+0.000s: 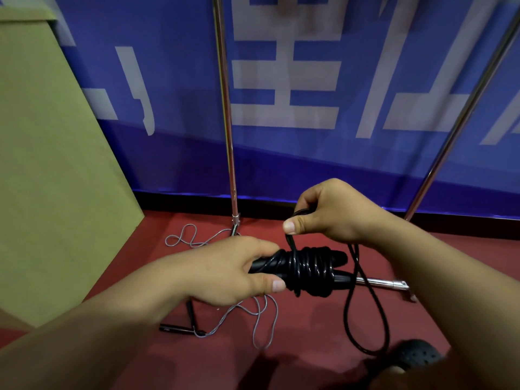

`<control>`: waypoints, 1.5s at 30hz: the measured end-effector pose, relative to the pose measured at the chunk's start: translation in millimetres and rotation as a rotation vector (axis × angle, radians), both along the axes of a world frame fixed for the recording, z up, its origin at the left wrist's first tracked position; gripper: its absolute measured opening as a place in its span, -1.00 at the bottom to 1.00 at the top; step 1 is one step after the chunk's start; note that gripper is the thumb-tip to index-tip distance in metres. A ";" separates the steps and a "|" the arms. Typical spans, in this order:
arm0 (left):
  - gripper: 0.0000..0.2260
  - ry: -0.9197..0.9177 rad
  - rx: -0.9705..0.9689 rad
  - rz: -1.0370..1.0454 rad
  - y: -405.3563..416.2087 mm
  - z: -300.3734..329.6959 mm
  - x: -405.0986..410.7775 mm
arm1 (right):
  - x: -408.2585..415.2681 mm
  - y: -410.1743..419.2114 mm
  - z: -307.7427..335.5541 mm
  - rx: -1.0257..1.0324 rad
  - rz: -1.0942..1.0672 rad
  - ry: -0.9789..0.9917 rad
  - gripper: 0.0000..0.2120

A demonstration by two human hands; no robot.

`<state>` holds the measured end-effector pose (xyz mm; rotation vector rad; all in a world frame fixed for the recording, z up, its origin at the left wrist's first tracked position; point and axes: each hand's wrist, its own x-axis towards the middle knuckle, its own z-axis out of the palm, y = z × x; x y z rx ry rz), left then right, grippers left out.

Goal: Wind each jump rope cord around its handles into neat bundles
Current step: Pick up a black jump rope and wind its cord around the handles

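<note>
Your left hand [225,270] was curled round the near end of the black handles [339,267], thumb pressed against the edge of the wound coil [306,270], holding the bundle level above the red floor [304,333]. Your right hand [329,211] sat just above the coil, fingers and thumb pinching the black cord [351,313]; from that pinch one strand dropped to the coil, and the loose remainder hung in a long loop down past the handle tips toward the floor. A second jump rope, grey cord [261,319] with dark handles [176,329], lay unwound on the floor beneath your left wrist, partly covered by it. Room: a cardboard panel [50,164] closed the left side, a blue banner [309,80] the back, with two metal poles [225,108] standing before it. A black perforated shoe [413,356] showed at bottom right, blurred. The loop's lowest bend ran close to it; contact could not be judged.
</note>
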<state>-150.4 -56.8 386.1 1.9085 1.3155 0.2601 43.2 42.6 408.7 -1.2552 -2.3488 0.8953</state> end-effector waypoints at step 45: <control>-0.84 -0.497 0.106 0.409 3.4 12.3 7.1 | -15.8 -21.3 -25.0 -0.214 0.020 0.139 -0.67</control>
